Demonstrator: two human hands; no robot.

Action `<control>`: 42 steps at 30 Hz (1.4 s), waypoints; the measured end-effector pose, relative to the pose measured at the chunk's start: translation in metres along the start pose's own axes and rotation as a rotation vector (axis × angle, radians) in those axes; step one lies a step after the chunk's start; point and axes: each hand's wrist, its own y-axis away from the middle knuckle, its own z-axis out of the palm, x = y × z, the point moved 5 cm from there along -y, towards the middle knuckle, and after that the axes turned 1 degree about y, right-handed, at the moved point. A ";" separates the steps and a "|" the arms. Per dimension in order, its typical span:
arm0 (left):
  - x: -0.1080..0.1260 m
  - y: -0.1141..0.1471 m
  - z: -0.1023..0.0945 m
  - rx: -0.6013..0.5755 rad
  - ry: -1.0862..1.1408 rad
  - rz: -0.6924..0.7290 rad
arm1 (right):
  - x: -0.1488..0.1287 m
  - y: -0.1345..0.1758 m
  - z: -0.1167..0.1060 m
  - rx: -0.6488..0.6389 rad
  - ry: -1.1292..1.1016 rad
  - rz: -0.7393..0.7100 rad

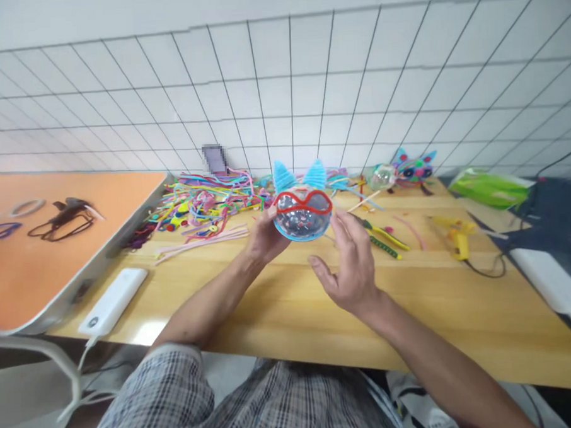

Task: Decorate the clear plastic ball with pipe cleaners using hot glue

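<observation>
A clear round ball with small bits inside sits in my left hand, whose fingers wrap its left side. Two blue pipe-cleaner ears stand up from its top, and a blue band runs along its lower edge. Red pipe-cleaner glasses lie across the ball's front. Just right of the ball is my right hand, with thumb and fingers apart and nothing seen between them. Whether its fingertips touch the ball's edge I cannot tell.
Colourful pipe cleaners and pompoms are heaped at the back left. A finished cat-like piece stands at the back right. Pliers, a green cutter and a yellow glue gun lie right. A white power bank lies left.
</observation>
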 end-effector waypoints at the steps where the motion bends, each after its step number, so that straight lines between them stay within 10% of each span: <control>1: 0.006 0.000 0.003 -0.015 0.016 0.023 | -0.003 -0.008 0.003 0.009 0.014 -0.027; 25: 0.017 -0.024 -0.016 -0.006 -0.021 0.218 | 0.019 -0.037 0.068 -0.022 -0.011 0.044; 42: 0.004 -0.019 -0.025 0.098 -0.097 0.298 | 0.021 -0.041 0.064 -0.042 -0.098 -0.020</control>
